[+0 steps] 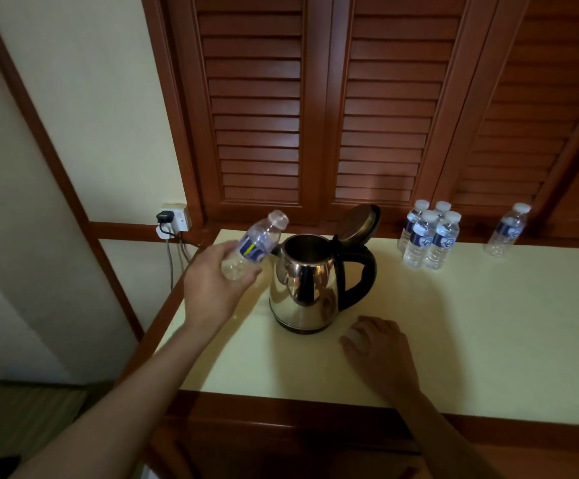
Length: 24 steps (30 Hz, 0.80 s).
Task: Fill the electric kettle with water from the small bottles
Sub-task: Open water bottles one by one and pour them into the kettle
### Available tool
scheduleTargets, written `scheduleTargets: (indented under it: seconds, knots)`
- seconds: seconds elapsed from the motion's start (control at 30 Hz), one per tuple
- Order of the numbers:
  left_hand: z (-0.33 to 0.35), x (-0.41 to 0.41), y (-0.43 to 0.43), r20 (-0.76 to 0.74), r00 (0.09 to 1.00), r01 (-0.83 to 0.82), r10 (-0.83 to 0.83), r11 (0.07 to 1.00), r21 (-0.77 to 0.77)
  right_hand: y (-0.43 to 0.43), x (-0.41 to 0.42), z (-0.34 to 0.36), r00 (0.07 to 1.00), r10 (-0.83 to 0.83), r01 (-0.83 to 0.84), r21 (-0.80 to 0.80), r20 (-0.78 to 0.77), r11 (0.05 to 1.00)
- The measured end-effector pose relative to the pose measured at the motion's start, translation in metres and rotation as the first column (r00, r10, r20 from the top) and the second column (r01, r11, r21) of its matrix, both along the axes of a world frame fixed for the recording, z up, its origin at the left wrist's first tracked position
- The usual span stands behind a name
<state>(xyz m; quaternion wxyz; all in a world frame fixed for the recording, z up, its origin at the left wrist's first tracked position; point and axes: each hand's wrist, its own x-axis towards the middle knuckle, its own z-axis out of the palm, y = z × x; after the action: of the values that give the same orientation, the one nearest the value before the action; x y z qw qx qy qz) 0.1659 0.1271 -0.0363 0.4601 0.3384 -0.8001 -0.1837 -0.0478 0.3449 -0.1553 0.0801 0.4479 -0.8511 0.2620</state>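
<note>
Head view. The held bottle [255,245] is clasped around its lower half by the left grip [212,288], fingers and thumb curled about the clear plastic. It is carried in the air just left of the kettle [303,288], tilted with its uncapped mouth raised and directed toward the kettle opening. No stream of water is seen, and the bottle appears to contain little or nothing.

The kettle is stood near the middle of the tabletop [471,340]. Its lid [359,224] is hinged fully back, so that the opening is left free for pouring, and its handle is turned to the right.

The right grip [379,350] is laid knuckles-up on the tabletop just in front of the kettle base. Its fingers are bent downward, and whether a cap is enclosed beneath them cannot be told.

A cluster of four bottles [428,236], all capped, is kept at the rear right within reach as further supply. A single bottle [507,229] is stood apart, further right.
</note>
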Motion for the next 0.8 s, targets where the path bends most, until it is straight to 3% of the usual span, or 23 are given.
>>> scheduleTargets:
  seconds: [0.1, 0.27, 0.6, 0.8]
  knots:
    - [-0.023, 0.009, 0.027, -0.050, 0.996, 0.079, -0.070, 0.975, 0.207, 0.001, 0.000, 0.000, 1.000, -0.004, 0.004, 0.007, -0.005, 1.000]
    - [-0.056, 0.014, 0.061, -0.091, 0.981, 0.194, -0.171, 0.894, 0.403, -0.001, -0.001, -0.002, 1.000, -0.011, 0.011, 0.014, -0.026, 1.000]
    - [-0.089, 0.011, 0.073, -0.111, 0.965, 0.261, -0.237, 0.847, 0.463, 0.000, 0.001, -0.001, 0.999, -0.012, 0.012, 0.019, -0.045, 1.000]
    - [-0.089, 0.014, 0.073, -0.032, 0.965, 0.250, -0.260, 0.880, 0.404, 0.002, 0.002, 0.003, 0.997, 0.008, -0.006, 0.015, -0.077, 1.000]
